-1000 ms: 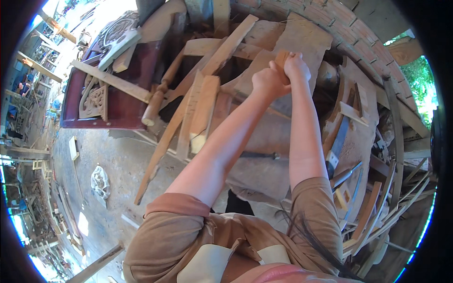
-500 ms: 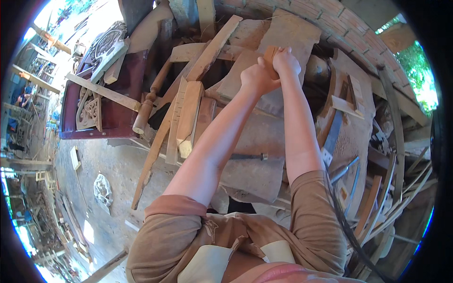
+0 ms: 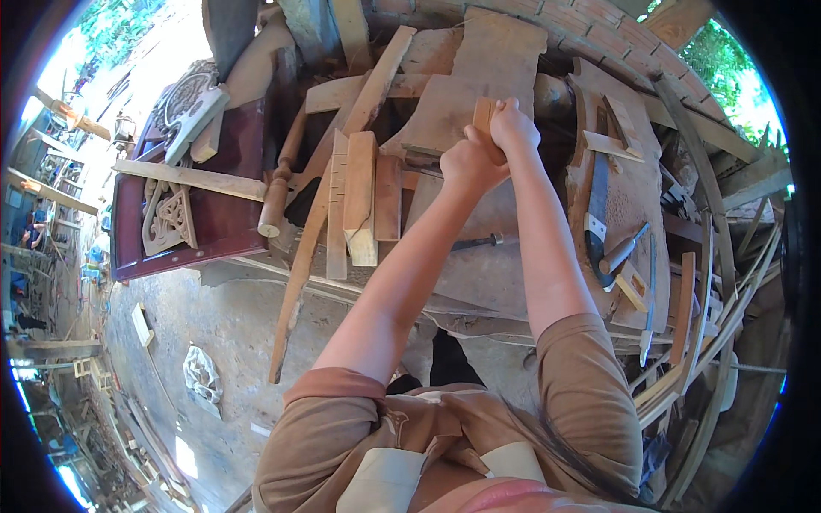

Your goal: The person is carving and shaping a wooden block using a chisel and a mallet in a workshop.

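Observation:
Both arms reach out over the cluttered workbench. Between my hands is a brown wooden block (image 3: pixel 484 114), its upper end showing above the fingers. My left hand (image 3: pixel 472 164) is closed around its lower part, fingers wrapped. Close beside it, my right hand (image 3: pixel 515 130) grips the block's right side, with its fingers curled. The lower end of the block is hidden by the hands. Beneath them lies a wide, dusty wooden board (image 3: pixel 428 107). A dark metal tool with a round end (image 3: pixel 496 239) rests on the bench nearer to me, between my forearms.
Left of my hands lie a thick wooden beam (image 3: pixel 360 184), a notched wooden strip (image 3: pixel 338 205) and a turned spindle (image 3: pixel 275 201). Carved pieces rest on a dark red panel (image 3: pixel 224 222). A handsaw (image 3: pixel 596 197) and a chisel-like tool (image 3: pixel 624 248) lie to the right.
My view has shifted, so the bench's near edge and the floor show more. Both hands keep hold of the wooden block and have come a little nearer to me over the bench.

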Demonstrator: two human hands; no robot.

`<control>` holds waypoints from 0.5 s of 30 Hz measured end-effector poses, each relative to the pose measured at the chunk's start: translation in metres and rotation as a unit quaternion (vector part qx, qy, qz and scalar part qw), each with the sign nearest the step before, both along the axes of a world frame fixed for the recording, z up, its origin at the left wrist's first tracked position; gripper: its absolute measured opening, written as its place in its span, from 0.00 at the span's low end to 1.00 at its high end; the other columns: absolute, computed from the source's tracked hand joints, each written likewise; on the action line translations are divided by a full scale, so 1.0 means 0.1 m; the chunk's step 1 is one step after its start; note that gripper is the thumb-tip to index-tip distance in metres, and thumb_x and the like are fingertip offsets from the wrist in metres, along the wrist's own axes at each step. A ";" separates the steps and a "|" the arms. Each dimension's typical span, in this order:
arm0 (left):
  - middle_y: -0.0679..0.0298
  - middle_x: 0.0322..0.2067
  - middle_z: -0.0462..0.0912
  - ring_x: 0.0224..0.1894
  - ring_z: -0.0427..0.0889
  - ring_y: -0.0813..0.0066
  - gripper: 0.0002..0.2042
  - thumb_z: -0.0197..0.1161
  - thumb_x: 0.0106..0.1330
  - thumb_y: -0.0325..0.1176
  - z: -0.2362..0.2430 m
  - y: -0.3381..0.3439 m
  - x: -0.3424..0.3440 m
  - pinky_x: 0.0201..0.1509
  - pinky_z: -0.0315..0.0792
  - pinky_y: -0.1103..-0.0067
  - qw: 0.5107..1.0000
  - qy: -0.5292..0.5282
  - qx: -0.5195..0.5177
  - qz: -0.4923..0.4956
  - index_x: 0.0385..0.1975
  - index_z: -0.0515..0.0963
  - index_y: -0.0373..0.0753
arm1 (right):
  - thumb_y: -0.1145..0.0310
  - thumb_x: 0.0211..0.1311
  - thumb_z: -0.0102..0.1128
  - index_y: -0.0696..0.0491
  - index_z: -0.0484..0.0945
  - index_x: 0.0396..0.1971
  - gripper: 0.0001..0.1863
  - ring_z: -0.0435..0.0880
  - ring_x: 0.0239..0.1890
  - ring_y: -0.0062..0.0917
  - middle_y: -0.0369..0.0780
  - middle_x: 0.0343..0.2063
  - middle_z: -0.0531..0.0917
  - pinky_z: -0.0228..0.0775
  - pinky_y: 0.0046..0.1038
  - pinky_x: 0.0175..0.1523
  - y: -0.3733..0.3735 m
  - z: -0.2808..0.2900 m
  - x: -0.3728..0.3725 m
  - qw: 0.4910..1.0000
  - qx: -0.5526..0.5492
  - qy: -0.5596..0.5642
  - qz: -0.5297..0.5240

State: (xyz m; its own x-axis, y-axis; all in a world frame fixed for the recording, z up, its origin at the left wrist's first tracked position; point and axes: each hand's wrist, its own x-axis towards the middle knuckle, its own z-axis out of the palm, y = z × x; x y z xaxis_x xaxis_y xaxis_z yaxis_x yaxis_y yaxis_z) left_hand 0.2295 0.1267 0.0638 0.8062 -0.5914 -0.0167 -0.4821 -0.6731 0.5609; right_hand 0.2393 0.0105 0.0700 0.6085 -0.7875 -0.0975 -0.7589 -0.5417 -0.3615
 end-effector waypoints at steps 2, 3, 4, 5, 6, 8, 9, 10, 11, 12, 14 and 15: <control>0.50 0.26 0.80 0.33 0.81 0.57 0.39 0.55 0.42 0.66 0.00 -0.08 0.09 0.36 0.73 0.69 1.000 0.004 -0.005 0.003 0.36 0.62 0.28 | 0.55 0.65 0.26 0.54 0.61 0.48 0.22 0.74 0.48 0.43 0.51 0.44 0.75 0.64 0.41 0.50 -0.07 0.00 0.10 1.000 -0.001 0.011 0.013; 0.51 0.26 0.80 0.33 0.81 0.57 0.39 0.55 0.42 0.66 0.00 -0.14 0.14 0.36 0.73 0.69 1.000 0.003 -0.012 0.009 0.35 0.63 0.28 | 0.55 0.65 0.26 0.54 0.61 0.48 0.22 0.74 0.47 0.43 0.51 0.44 0.76 0.64 0.41 0.50 -0.12 0.00 0.15 1.000 -0.005 0.009 0.016; 0.51 0.26 0.80 0.33 0.81 0.57 0.39 0.55 0.42 0.66 0.00 -0.21 0.22 0.36 0.73 0.69 1.000 0.003 -0.010 0.010 0.35 0.63 0.28 | 0.55 0.65 0.26 0.54 0.61 0.48 0.22 0.75 0.47 0.43 0.51 0.43 0.76 0.64 0.41 0.50 -0.18 0.02 0.23 1.000 -0.009 0.004 0.022; 0.50 0.26 0.80 0.34 0.81 0.57 0.39 0.54 0.42 0.66 -0.01 -0.27 0.30 0.37 0.73 0.70 1.000 -0.003 -0.012 0.017 0.35 0.63 0.28 | 0.55 0.65 0.26 0.54 0.61 0.48 0.22 0.75 0.47 0.43 0.51 0.43 0.76 0.64 0.41 0.50 -0.23 0.03 0.32 1.000 -0.007 0.004 0.024; 0.50 0.27 0.80 0.34 0.81 0.58 0.39 0.54 0.42 0.67 -0.01 -0.34 0.38 0.37 0.73 0.70 1.000 -0.009 -0.013 0.024 0.35 0.63 0.29 | 0.55 0.65 0.26 0.54 0.62 0.48 0.22 0.75 0.47 0.42 0.50 0.43 0.76 0.64 0.41 0.50 -0.29 0.04 0.41 1.000 -0.005 0.006 0.026; 0.50 0.28 0.80 0.35 0.80 0.58 0.40 0.53 0.42 0.67 0.01 -0.49 0.54 0.37 0.73 0.70 1.000 -0.012 0.001 0.029 0.36 0.63 0.28 | 0.55 0.65 0.26 0.54 0.62 0.48 0.22 0.75 0.47 0.42 0.50 0.43 0.76 0.64 0.41 0.50 -0.46 0.01 0.60 1.000 -0.001 0.005 0.031; 0.50 0.28 0.80 0.36 0.80 0.58 0.40 0.53 0.42 0.67 0.02 -0.56 0.63 0.37 0.73 0.70 0.999 -0.014 0.013 0.032 0.37 0.63 0.28 | 0.55 0.65 0.26 0.54 0.62 0.48 0.22 0.75 0.47 0.42 0.49 0.43 0.76 0.64 0.41 0.50 -0.53 0.00 0.71 0.999 -0.007 -0.002 0.036; 0.50 0.28 0.80 0.36 0.80 0.58 0.40 0.53 0.42 0.67 0.04 -0.66 0.69 0.37 0.73 0.70 0.999 -0.013 0.014 0.030 0.37 0.63 0.28 | 0.55 0.65 0.27 0.54 0.62 0.48 0.22 0.75 0.47 0.41 0.49 0.43 0.76 0.64 0.40 0.50 -0.64 -0.02 0.78 0.999 -0.015 -0.008 0.038; 0.50 0.29 0.80 0.36 0.80 0.58 0.40 0.53 0.42 0.67 0.07 -0.75 0.76 0.38 0.72 0.70 0.999 -0.012 0.019 0.032 0.38 0.63 0.28 | 0.55 0.65 0.27 0.54 0.62 0.48 0.22 0.75 0.47 0.41 0.49 0.43 0.76 0.64 0.40 0.50 -0.75 -0.03 0.86 0.999 -0.014 -0.008 0.037; 0.50 0.29 0.80 0.37 0.80 0.58 0.41 0.52 0.43 0.67 0.08 -0.84 0.80 0.38 0.72 0.71 0.999 -0.012 0.022 0.033 0.38 0.63 0.28 | 0.55 0.65 0.27 0.54 0.62 0.48 0.21 0.75 0.47 0.41 0.49 0.43 0.76 0.64 0.40 0.50 -0.87 -0.02 0.93 0.999 -0.016 -0.012 0.038; 0.50 0.30 0.80 0.37 0.80 0.58 0.41 0.52 0.43 0.67 0.08 -0.93 0.90 0.39 0.72 0.71 0.999 -0.017 0.027 0.038 0.39 0.63 0.27 | 0.55 0.65 0.27 0.53 0.62 0.48 0.21 0.75 0.47 0.41 0.49 0.43 0.76 0.65 0.40 0.51 -0.95 -0.04 1.04 0.999 -0.013 -0.023 0.044; 0.50 0.30 0.80 0.37 0.80 0.58 0.41 0.52 0.43 0.67 0.09 -0.96 0.93 0.39 0.72 0.71 0.999 -0.019 0.027 0.041 0.40 0.63 0.27 | 0.55 0.65 0.27 0.53 0.62 0.48 0.21 0.75 0.47 0.41 0.49 0.43 0.76 0.65 0.40 0.51 -0.97 -0.05 1.06 0.999 -0.017 -0.019 0.045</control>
State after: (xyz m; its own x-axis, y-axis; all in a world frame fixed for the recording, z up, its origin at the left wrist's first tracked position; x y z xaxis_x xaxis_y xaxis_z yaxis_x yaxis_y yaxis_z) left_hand 0.3229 0.0306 0.0726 0.8521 -0.5232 -0.0150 -0.4455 -0.7399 0.5041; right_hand 0.3452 -0.0865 0.0650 0.6798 -0.7320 -0.0463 -0.6926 -0.6199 -0.3689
